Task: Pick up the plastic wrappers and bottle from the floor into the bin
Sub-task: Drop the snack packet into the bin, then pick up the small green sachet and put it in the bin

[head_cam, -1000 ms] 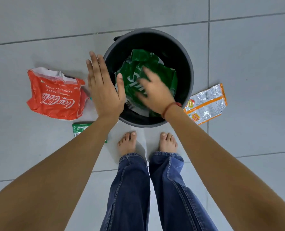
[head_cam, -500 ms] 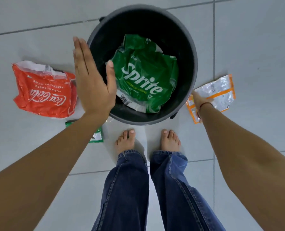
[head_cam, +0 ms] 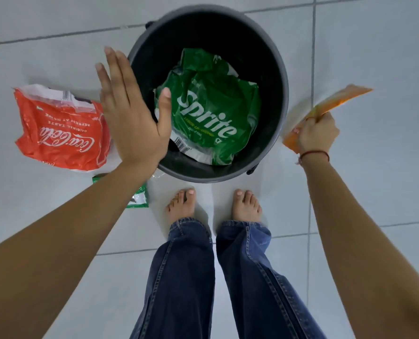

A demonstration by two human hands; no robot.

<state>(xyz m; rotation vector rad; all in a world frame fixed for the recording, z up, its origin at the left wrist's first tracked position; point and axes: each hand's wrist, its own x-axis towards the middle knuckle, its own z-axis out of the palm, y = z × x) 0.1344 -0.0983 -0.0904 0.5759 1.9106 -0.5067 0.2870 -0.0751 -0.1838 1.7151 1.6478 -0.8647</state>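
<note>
A black round bin (head_cam: 280, 77) stands on the floor in front of my feet. A green Sprite wrapper (head_cam: 211, 111) lies inside it. My right hand (head_cam: 317, 134) is shut on an orange and silver wrapper (head_cam: 335, 101), lifted off the floor just right of the bin. My left hand (head_cam: 132, 113) hovers open and flat over the bin's left rim, holding nothing. A red Coca-Cola wrapper (head_cam: 59, 128) lies on the floor left of the bin. A small green wrapper (head_cam: 138, 194) peeks out from under my left forearm. No bottle is in view.
Grey floor tiles (head_cam: 375, 57) with dark grout lines surround the bin. My bare feet (head_cam: 181, 205) and jeans-clad legs stand right behind the bin.
My right hand left the Sprite wrapper in the bin, swung right to the orange wrapper and lifted it off the floor. The left hand stayed open by the rim.
</note>
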